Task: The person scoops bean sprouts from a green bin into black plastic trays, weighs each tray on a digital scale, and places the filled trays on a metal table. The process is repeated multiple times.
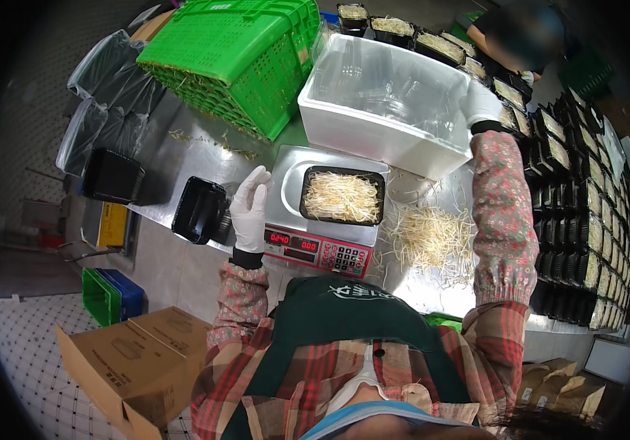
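My left hand (250, 210), in a white glove, is raised with nothing in it beside the left edge of a digital weighing scale (287, 214). On the scale's metal plate sits a black plastic tray (341, 221) filled with bean sprouts (342, 196). Left of that hand stands an empty black tray (199, 210). My right hand (481, 103), also gloved, reaches to the right rim of a white foam box (381, 140); its fingers are not clear enough to show a grip. Clear plastic lids (386, 82) fill the box.
Loose sprouts (430, 239) lie right of the scale. A green crate (238, 66) stands behind. Stacked filled trays (595, 220) crowd the right side, near another person (524, 38). Stacked empty trays (111, 176) and bagged trays (106, 82) are left; a cardboard box (133, 357) lies below.
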Demonstrator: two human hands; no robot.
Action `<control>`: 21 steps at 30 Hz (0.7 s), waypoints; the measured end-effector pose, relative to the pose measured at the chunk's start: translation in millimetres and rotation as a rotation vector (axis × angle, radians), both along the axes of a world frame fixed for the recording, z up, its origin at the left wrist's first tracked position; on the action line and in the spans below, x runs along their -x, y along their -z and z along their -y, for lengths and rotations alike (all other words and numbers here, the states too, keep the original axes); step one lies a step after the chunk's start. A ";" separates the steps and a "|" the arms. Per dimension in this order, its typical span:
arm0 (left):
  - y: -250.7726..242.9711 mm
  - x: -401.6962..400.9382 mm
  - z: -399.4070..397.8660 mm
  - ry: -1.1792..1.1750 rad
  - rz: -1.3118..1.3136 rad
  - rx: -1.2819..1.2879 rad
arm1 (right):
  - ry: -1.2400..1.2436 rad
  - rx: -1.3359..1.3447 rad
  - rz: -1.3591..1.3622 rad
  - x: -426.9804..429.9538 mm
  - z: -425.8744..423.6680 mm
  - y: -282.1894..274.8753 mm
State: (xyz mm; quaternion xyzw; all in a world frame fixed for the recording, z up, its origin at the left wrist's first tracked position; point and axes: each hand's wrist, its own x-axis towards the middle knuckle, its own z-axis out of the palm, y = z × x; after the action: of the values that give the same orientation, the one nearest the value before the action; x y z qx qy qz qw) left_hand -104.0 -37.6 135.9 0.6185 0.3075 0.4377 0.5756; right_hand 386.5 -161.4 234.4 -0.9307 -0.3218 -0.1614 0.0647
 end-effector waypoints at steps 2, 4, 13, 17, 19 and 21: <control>-4.4 -4.4 -1.3 0.012 0.028 -0.009 | -0.041 -0.058 0.060 -12.8 31.2 -12.0; -14.0 -4.7 -1.3 0.011 0.053 0.017 | -0.219 -0.380 0.008 2.5 49.9 -21.4; -45.1 -33.7 22.1 0.324 0.335 0.154 | -0.833 -0.840 -1.371 237.9 94.3 9.5; -19.3 -38.0 32.6 0.274 0.068 0.208 | -0.619 -0.780 -1.436 261.9 94.7 77.3; 17.6 -40.0 20.3 0.324 -0.001 0.223 | -0.614 -0.510 -0.759 244.0 86.3 121.1; 39.0 -58.7 11.8 0.192 -0.132 -0.097 | -0.527 -0.548 -0.650 231.9 74.1 139.5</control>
State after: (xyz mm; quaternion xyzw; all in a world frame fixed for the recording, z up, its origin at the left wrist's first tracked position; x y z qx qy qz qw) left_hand -45.3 -49.4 96.8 0.6997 0.2624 0.3532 0.5629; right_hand 154.6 -235.5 94.9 -0.7688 -0.4549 0.0803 0.4423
